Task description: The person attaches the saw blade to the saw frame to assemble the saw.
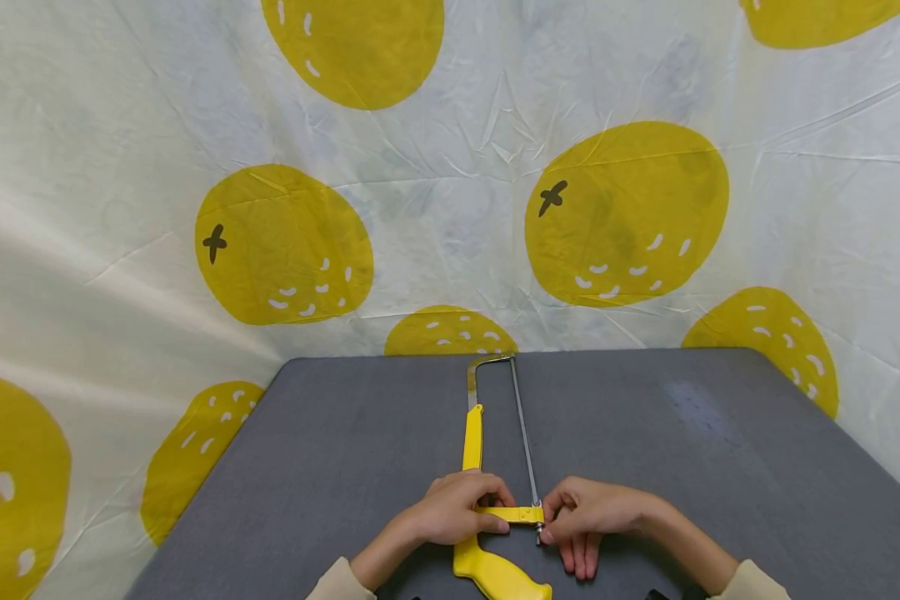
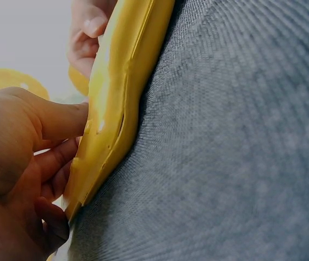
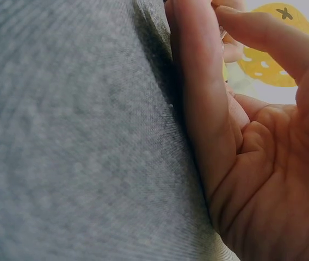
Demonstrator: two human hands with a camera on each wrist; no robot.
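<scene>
A hacksaw lies flat on a grey table, its yellow handle toward me. Its thin blade runs along the right side, and the bare metal bow is at the far end. My left hand grips the yellow frame by its short crosspiece, thumb on the near side and fingers on the far side. At the near end of the blade, my right hand pinches the small metal tension screw with thumb and index finger. Its other fingers extend down against the table. In the right wrist view the fingertips' contact is mostly hidden.
The grey table extends to both sides and behind the saw. A pale cloth printed with yellow fruit hangs along the back and sides of the table.
</scene>
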